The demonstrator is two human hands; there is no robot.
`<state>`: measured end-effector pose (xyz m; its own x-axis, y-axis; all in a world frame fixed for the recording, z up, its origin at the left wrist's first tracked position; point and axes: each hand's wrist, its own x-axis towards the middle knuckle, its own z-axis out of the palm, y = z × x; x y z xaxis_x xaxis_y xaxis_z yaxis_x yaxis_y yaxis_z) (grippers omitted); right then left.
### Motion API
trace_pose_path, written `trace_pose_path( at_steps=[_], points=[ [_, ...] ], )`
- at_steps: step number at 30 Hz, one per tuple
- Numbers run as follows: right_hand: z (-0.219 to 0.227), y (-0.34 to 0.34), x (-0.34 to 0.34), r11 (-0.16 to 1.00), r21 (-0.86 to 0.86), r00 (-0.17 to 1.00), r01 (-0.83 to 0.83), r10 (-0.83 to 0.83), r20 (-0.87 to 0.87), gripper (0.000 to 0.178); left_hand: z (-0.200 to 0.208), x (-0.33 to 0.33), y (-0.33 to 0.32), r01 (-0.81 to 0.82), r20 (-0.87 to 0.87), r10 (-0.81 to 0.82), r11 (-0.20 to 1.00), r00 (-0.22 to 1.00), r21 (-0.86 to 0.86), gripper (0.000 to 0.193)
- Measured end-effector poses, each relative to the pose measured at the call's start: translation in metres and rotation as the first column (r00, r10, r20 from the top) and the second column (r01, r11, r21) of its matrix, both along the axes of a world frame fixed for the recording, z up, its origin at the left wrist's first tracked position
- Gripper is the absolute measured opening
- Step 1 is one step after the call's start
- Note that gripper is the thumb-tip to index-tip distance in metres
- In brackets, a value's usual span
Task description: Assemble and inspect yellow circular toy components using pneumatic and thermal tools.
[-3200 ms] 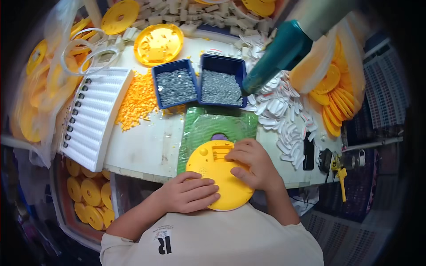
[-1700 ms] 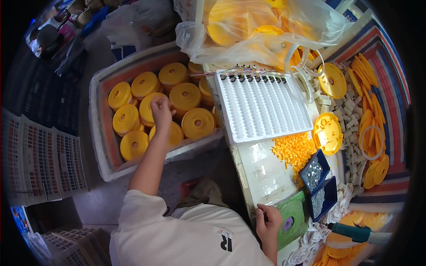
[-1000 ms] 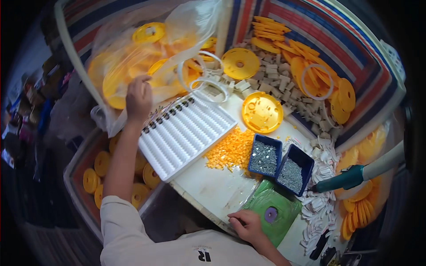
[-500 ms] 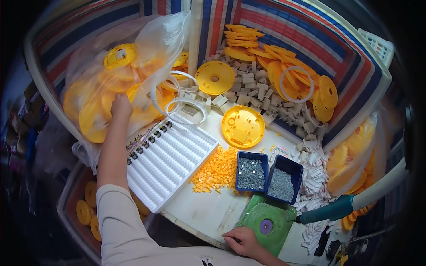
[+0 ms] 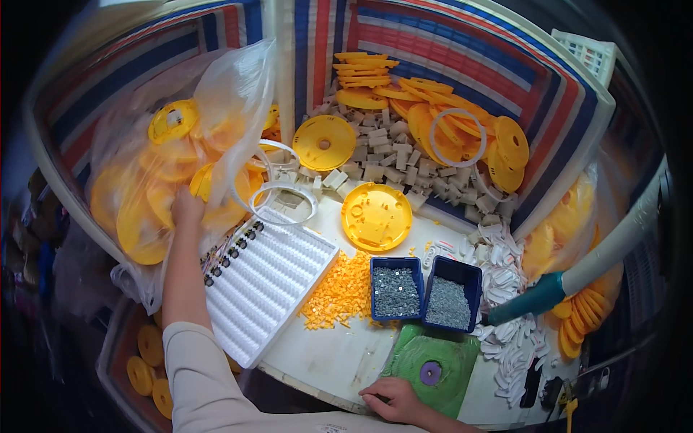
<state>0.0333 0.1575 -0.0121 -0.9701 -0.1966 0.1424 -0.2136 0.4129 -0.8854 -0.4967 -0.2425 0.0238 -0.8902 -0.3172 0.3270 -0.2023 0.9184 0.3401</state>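
Observation:
At the left, my left hand (image 5: 188,208) reaches to the mouth of a clear plastic bag (image 5: 249,86) full of yellow plastic discs. Its fingers are closed at the edge of a yellow disc (image 5: 202,182); the fingertips are partly hidden. My right hand (image 5: 393,399) rests at the table's front edge, loosely curled, with nothing seen in it. Beside that hand is a green wrapped square pad (image 5: 411,350) with a purple-ringed centre. Farther up the table, a round yellow housing (image 5: 376,216) lies with its inside facing up.
A ribbed white tray (image 5: 271,296) stands beside a heap of small yellow pieces (image 5: 339,292). Two blue bins (image 5: 397,317) hold small metal parts. White rings (image 5: 285,202), grey-white blocks (image 5: 390,159) and more discs lie behind. A teal-handled tool (image 5: 527,298) juts in from the right.
The whole view has shifted, so things appear lower and farther left. My left hand has moved slightly right against the bag, the disc with it. My right hand stays at the table edge.

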Motion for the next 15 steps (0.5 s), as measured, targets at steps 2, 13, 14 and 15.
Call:
trace_pose_path(
  at_steps=[2, 13, 14, 15],
  points=[
    [0.0, -0.001, -0.001, 1.0, 0.0, 1.0, 0.016, -0.016, -0.014, 0.011, 0.001, -0.004, 0.003, -0.032, -0.037, 0.034, 0.998, 0.999, 0.054, 0.048],
    [0.003, 0.0, 0.005, 1.0, -0.005, 1.0, 0.001, -0.001, 0.004, 0.013, 0.106, 0.048, 0.01, 0.092, -0.454, -0.186, 0.971, 0.871, -0.221, 0.028],
    [0.003, 0.001, 0.006, 1.0, -0.009, 1.0, -0.006, 0.006, 0.0, 0.013, 0.125, 0.059, 0.005, 0.017, -0.498, -0.145, 0.967, 0.855, -0.253, 0.023],
    [0.003, 0.001, 0.005, 1.0, -0.013, 1.0, -0.013, 0.013, -0.007, 0.013, 0.141, 0.068, -0.008, -0.004, -0.499, -0.132, 0.965, 0.856, -0.262, 0.023]
  ],
)
